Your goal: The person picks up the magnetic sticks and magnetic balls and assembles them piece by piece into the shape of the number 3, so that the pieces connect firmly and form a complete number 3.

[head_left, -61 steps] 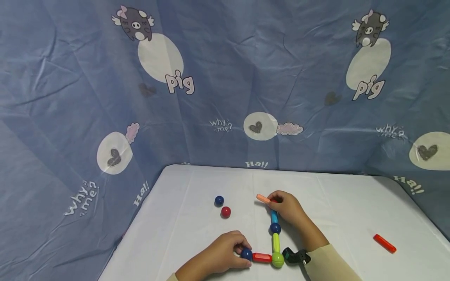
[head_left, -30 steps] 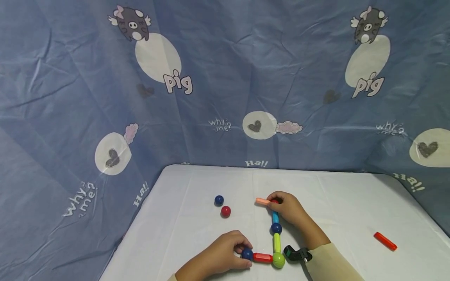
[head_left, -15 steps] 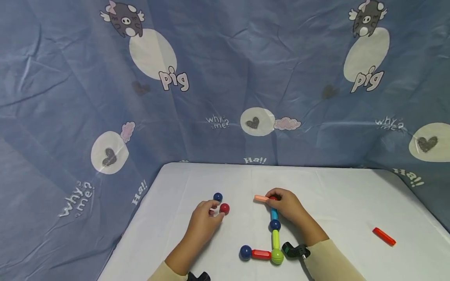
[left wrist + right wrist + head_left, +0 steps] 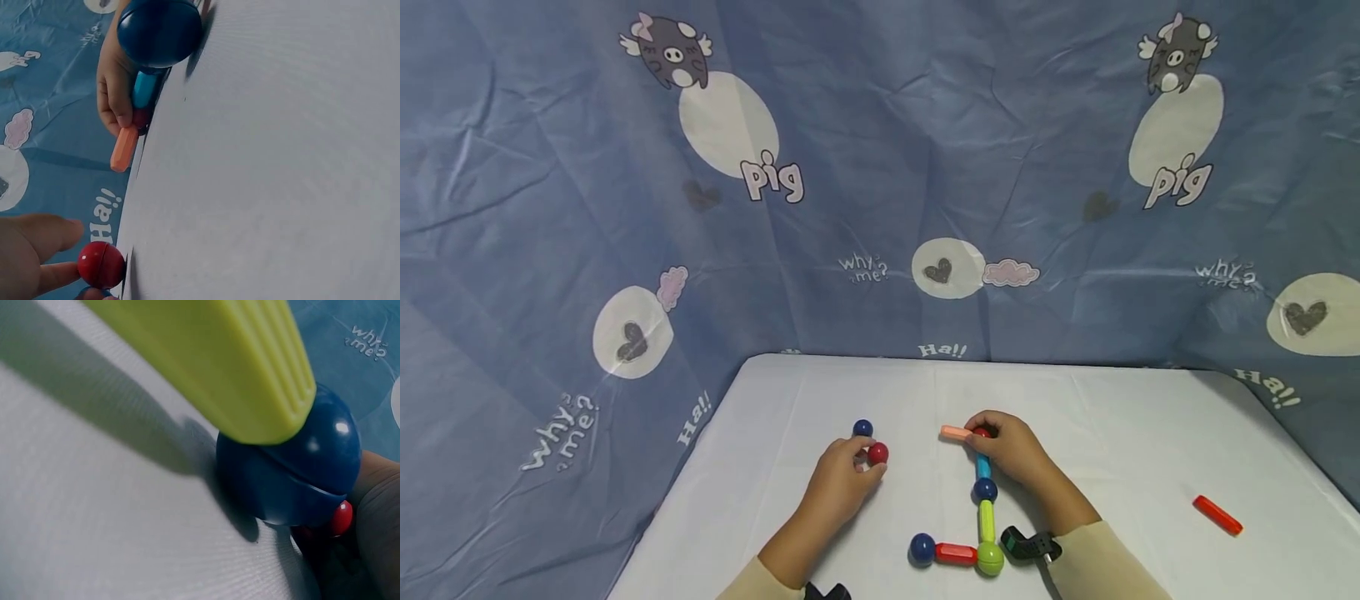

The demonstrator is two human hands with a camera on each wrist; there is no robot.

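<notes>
On the white table (image 4: 1120,433) lies an L-shaped chain: blue end ball (image 4: 922,547), red stick (image 4: 956,553), green ball (image 4: 990,558), green stick (image 4: 987,521), blue ball (image 4: 985,490), cyan stick (image 4: 982,467). At its far end my right hand (image 4: 988,437) grips the red joint ball (image 4: 341,517), from which an orange stick (image 4: 955,432) points left. My left hand (image 4: 868,460) pinches a loose red ball (image 4: 877,454) on the table; thumb and fingertip (image 4: 53,272) touch that red ball (image 4: 101,264). A loose blue ball (image 4: 862,427) sits just beyond it.
A loose red stick (image 4: 1217,514) lies at the right of the table. A blue printed cloth (image 4: 880,208) hangs behind and beside the table. Black wrist cameras (image 4: 1030,543) sit on both sleeves. The table's left edge runs close to my left forearm.
My left hand let go of the blue end ball of the chain and moved up-left to the loose red ball. The right hand and the chain stayed in place.
</notes>
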